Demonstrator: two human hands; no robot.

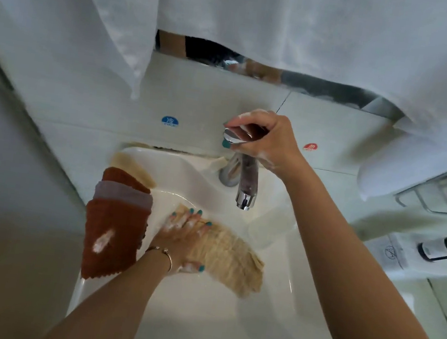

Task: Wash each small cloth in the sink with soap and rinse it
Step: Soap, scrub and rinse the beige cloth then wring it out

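A beige cloth (228, 254) lies spread in the white sink (278, 302), stretching from the middle of the basin toward its right side, below and in front of the tap. The left hand (180, 235) presses flat on the cloth's left end, fingers straight and spread, flecked with suds, with the thumb resting along the cloth's near edge. A thin bracelet (164, 255) circles that wrist.

On the sink's left rim more cloths are stacked: a rust cloth (112, 245) hangs over the edge with a dab of white foam on it, a mauve cloth (124, 195) lies across its upper part, another rust one shows just behind, and a second beige cloth (132, 167) sits at the back near the wall.

The right hand (262, 137) reaches up to the chrome tap (246, 184), fingers curled around the lever (234, 137) on top and gripping it; soap clings to the knuckles and wrist. I can see no water at the spout, though the blur makes it hard to be sure.

On the tiled wall behind, a blue sticker (170, 121) sits left of the tap and a red sticker (310, 147) right of it. White towels (240, 12) hang above. To the right, a dark bottle (442, 249) lies on the counter near a wire rack (445, 191).
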